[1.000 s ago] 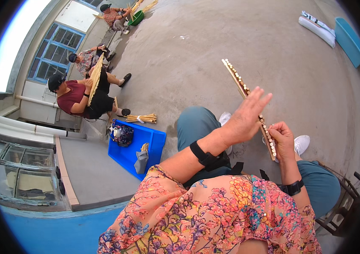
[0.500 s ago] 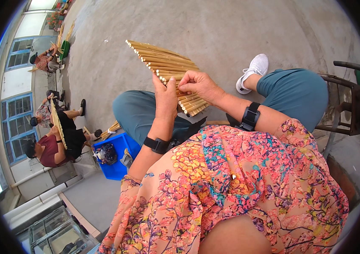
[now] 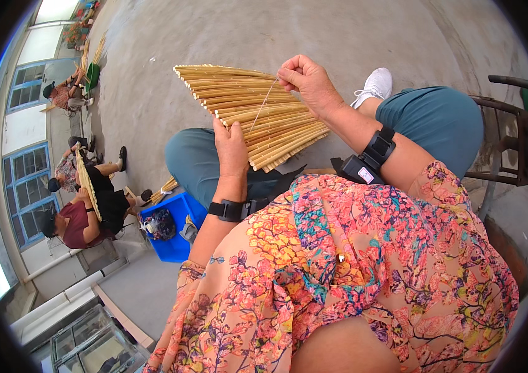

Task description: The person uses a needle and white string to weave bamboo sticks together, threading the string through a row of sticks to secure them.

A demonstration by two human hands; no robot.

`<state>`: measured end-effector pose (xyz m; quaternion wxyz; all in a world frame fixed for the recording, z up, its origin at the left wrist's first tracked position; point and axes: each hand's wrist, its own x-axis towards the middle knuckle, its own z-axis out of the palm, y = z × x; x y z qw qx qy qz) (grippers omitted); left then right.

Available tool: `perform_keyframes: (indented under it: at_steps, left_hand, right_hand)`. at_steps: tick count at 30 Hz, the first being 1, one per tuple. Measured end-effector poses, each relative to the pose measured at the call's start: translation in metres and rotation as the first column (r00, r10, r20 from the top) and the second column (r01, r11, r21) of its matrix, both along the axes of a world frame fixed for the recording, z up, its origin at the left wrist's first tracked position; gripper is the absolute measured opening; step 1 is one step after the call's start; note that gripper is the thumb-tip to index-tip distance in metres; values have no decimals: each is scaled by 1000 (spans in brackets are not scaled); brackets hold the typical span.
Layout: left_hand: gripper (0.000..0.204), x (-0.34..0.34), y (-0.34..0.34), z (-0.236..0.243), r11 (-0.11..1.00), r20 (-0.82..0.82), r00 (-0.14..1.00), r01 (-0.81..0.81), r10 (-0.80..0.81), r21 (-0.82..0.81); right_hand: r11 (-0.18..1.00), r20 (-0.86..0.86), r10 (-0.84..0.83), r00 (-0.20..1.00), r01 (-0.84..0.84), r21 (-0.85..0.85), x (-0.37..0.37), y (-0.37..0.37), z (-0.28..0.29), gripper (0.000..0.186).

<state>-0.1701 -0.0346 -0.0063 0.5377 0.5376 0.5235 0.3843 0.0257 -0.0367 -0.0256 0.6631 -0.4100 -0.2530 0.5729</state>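
A fan-shaped mat of joined straw-coloured stalks [image 3: 258, 102] lies over my lap, its pale cut ends toward the left. My left hand [image 3: 231, 148] grips its near left edge, thumb on top and fingers hidden beneath. Above the mat's right part, my right hand [image 3: 306, 81] pinches a thin white thread [image 3: 264, 104]. The thread runs taut from those fingertips down to the stalks near my left thumb. Whether a needle is in the pinch is too small to tell.
On my left stands a blue bin [image 3: 174, 242] with a dark patterned bag [image 3: 159, 224] in it. Loose stalks [image 3: 166, 188] lie beside it. Other people [image 3: 81, 221] sit along the wall, some with stalk mats. A dark-framed chair [image 3: 506, 137] stands at the right.
My right hand has risen away from the mat, up and to the right, drawing the thread out straight. More of the mat's surface now shows. My left hand still grips its edge.
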Motion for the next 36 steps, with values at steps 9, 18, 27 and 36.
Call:
perform_keyframes:
  at_steps: [9,18,27,36]
  left_hand:
    - [63,9,-6,18,984,215,971,131,-103,-118]
    - [69,-6,-7,12,983,164,978,149,-130,-111]
    - [50,-10,-1,6,973,199,977,112,-71,-204]
    - [50,-13,7,7,976,-725,682,205,-89,73]
  right_hand:
    - [987,-383,107,918,-143,-68,-1,-13,22,16]
    - [982,-62,-47,997,58,178,92,6,71,9]
    - [968,242,-237,941,209,136,93,6,64,6]
    - [977,19,-212,977,211,42,111,5,55,6]
